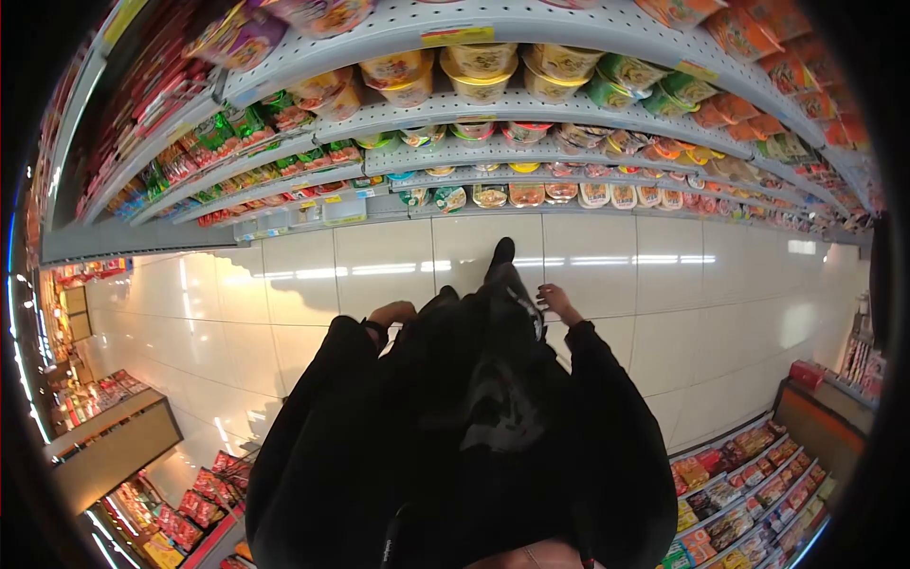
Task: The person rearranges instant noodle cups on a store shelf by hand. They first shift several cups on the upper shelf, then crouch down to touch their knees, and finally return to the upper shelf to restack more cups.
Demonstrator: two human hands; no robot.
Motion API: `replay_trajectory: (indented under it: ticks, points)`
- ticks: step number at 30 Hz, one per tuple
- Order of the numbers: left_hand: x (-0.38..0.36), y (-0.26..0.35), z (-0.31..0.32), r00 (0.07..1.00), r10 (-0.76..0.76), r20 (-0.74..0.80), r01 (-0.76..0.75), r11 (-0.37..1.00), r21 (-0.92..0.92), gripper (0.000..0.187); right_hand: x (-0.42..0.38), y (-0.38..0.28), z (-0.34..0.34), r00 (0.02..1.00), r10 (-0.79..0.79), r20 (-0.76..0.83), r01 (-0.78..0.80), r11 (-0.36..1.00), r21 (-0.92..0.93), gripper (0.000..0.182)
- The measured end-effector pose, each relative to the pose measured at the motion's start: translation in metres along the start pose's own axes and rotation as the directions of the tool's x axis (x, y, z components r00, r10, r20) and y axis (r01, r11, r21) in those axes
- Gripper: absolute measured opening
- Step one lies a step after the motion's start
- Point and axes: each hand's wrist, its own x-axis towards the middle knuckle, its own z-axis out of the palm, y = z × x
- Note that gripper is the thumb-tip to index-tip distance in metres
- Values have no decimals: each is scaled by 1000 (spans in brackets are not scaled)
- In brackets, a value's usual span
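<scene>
My left hand (393,312) hangs beside my body, a dark band at its wrist. Its back faces up and the fingers curl out of sight beneath it. On the other side my right hand (557,301) is held low over the floor, fingers loosely apart and nothing in them. Both hands come out of black sleeves and are away from the shelves. A dark shoe (503,251) shows ahead of my black clothing (474,408).
Ahead runs a perforated grey shelf unit (531,101) with tubs of instant noodles (480,74) and green packets (213,136). Glossy tiles (588,245) cover the aisle floor. Behind me stand racks of packaged food (749,474) on the right and red packets (199,507) on the left.
</scene>
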Motion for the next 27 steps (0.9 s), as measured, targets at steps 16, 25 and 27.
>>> replay_trajectory:
  ticks: [16, 25, 27]
  points:
    - [-47, 62, 187, 965, -234, -117, 138, 837, -530, 83, -53, 24, 154, 930, 232, 284, 54, 679, -732, 93]
    - [-16, 93, 207, 954, -282, 99, 292, 806, -514, 108, -18, 62, 179, 835, 495, 241, -5, 445, -895, 118]
    - [4, 86, 207, 944, -308, 116, 323, 798, -509, 114, -3, 65, 183, 823, 542, 171, 12, 285, -958, 125]
